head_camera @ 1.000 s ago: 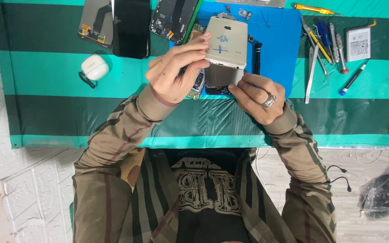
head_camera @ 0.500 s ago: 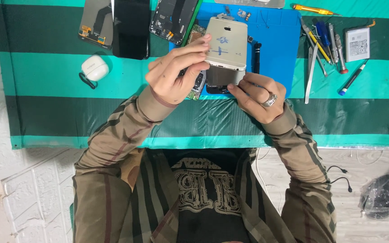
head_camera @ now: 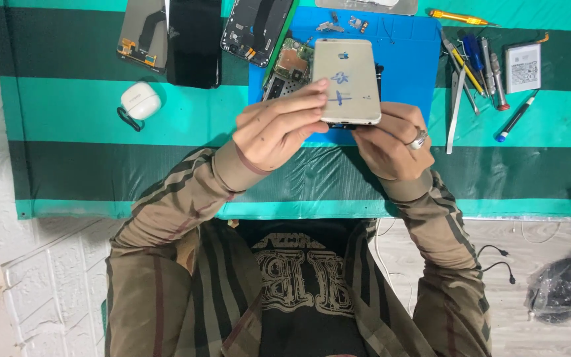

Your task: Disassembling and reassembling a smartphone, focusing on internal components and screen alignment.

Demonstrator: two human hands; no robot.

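Cloth: green striped cloth [head_camera: 100, 112] covers my table
Mat: blue mat [head_camera: 411, 59] lies on it, under my hands
Phone: pale gold phone [head_camera: 346, 82], back up, held above the mat; both my hands clamp its near end
Left hand: my left hand [head_camera: 279, 129] grips the phone's left edge
Right hand: my right hand [head_camera: 388, 139] pinches the bottom edge; close beside the left
Tools: screwdrivers [head_camera: 484, 66] lie right of the mat

The left hand [head_camera: 279, 129] covers the near left corner of the pale phone back [head_camera: 346, 82], and the right hand [head_camera: 388, 142] hides its underside and lower edge. Behind the phone, most of a green circuit board [head_camera: 291, 63] is out of sight. The top edge cuts off a grey panel [head_camera: 368, 5], a black screen [head_camera: 195, 39] and an opened phone frame [head_camera: 256, 26]. Small parts [head_camera: 345, 23] on the blue mat [head_camera: 408, 59] are too tiny to identify.
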